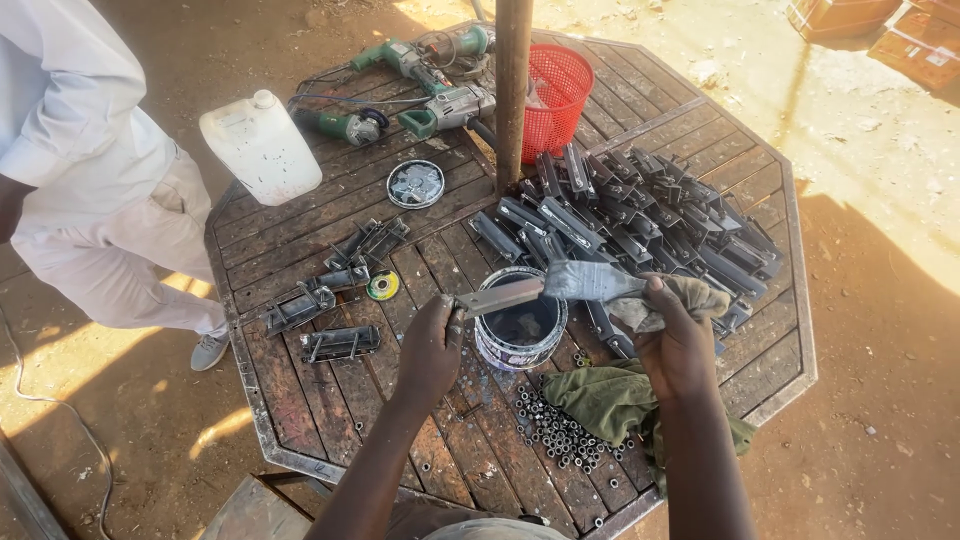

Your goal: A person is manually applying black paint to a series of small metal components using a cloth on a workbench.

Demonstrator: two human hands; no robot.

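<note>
Both hands meet over the paint can (520, 330), near the table's (300, 400) close edge. Left hand (432, 350) pinches one end of a flat metal bracket (500, 297), holding it level above the can's open mouth. Right hand (678, 340) is closed on a rag (640, 300) wrapped round the bracket's other end (the rag looks wet and grey there). To do this well, I judge the bracket should stay over the can so drips fall inside, with the left pinch kept at the very tip, clear of the wet part. Nuts (560, 435) and a green cloth (610, 395) lie just beside the can. Beyond it is a heap of dark brackets (650, 215), a pole (512, 90), a red basket (560, 95), drills (420, 90) and a white jug (262, 145). Another person (90, 170) stands at the left.
</note>
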